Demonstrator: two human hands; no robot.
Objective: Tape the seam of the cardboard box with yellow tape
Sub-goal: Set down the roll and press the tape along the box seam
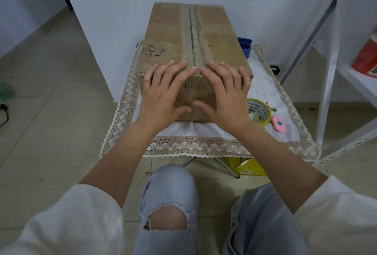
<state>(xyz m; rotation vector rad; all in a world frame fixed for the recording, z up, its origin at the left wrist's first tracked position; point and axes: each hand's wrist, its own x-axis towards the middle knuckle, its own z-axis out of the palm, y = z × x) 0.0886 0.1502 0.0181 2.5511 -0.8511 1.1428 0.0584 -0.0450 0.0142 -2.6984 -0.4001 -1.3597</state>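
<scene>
So basically nothing's taped yet. Both hands, left (pixel 163 93) and right (pixel 225 95), lie flat on the box's (pixel 169 36) near edge with fingers spread, flanking the bare seam (pixel 191 32). Tape roll (pixel 258 112) sits untouched at the box's 4 o'clock.

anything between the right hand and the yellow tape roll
Nothing visible does. The yellow tape roll lies on the white cloth just right of the right hand, which rests on the cardboard box; the pink cutter lies beyond the roll.
</scene>
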